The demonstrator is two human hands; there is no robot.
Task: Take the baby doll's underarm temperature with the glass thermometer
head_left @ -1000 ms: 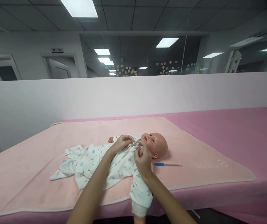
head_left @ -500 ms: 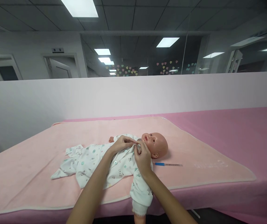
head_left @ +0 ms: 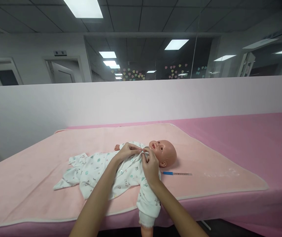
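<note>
A baby doll [head_left: 167, 153] lies on its back with its head to the right. It wears a white printed romper [head_left: 128, 176] with buttons down the front. At the romper's neck opening, my left hand [head_left: 128, 151] pinches the edge of the cloth from the left. My right hand [head_left: 151, 166] grips the collar beside it, thumb and fingers closed on the fabric. The fingertips of both hands nearly meet just below the doll's chin, and they partly cover the top button. One doll arm hangs over the table's near edge.
A thin stick with a blue end [head_left: 168, 173], perhaps a thermometer or pen, lies right of the doll's shoulder. Beneath the doll spreads a peach blanket [head_left: 212, 161] over a pink table cover [head_left: 266, 144]. A low white wall [head_left: 141, 102] stands behind.
Both hands stay at the collar, with the fingertips shifting slightly at the top button. The doll has not visibly moved; the whole view has drifted a little.
</note>
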